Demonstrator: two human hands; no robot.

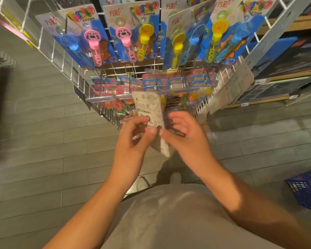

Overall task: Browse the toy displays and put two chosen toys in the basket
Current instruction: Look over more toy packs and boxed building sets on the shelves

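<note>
I hold a small toy pack [148, 106] with its white printed back facing me, in front of the wire display rack [115, 112]. My left hand [133, 137] pinches its lower edge between thumb and fingers. My right hand [185, 133] grips its right side, fingers curled around the front, where a green and red bit of the toy shows. The blue plastic basket [305, 189] stands on the floor at the far right, apart from both hands.
Carded bubble wand toys [131, 38] in pink, yellow and blue hang on the rack's upper hooks. Smaller red and blue packs [154, 81] hang below them. Shelves with dark boxes [285, 69] run along the right. Grey plank floor [43, 141] lies to the left.
</note>
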